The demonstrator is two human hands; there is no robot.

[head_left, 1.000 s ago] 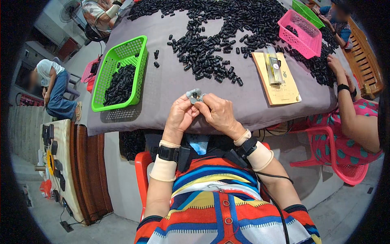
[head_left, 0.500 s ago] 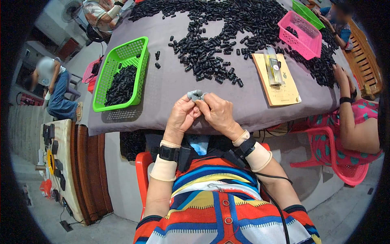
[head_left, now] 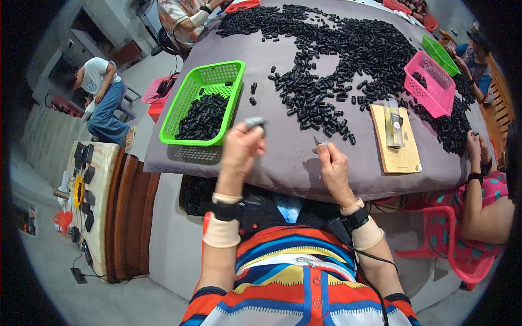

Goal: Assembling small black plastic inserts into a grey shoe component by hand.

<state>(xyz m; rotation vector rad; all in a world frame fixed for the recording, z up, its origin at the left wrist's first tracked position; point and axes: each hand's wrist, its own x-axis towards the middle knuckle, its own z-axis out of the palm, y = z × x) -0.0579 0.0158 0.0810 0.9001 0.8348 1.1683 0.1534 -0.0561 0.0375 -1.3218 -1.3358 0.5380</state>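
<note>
My left hand (head_left: 242, 152) is raised by the near right corner of the green basket (head_left: 239, 89), slightly blurred. Its fingers are curled, with a grey wrap (head_left: 254, 123) at the tips and a dark bit beside it that I cannot make out. Lower and to the right, over the table's near side, my right hand (head_left: 336, 169) pinches a small pointed blade (head_left: 317, 141). Grey also covers a fingertip there. Short black ribbed cylindrical parts (head_left: 204, 117) half fill the basket. A wide pile of the same parts (head_left: 348, 60) spreads beyond my hands.
On the grey tablecloth (head_left: 272, 157) lies a tan notebook (head_left: 402, 155) with a clear tube (head_left: 392, 127) on it. A pink basket (head_left: 429, 81) and another green basket (head_left: 440, 54) stand at right. Co-workers sit around; one's hand (head_left: 476, 146) is at the right edge.
My hands, together before, have parted: the left went toward the green basket, the right moved rightward and lower. The blade now shows in my right hand. The whole view has shifted.
</note>
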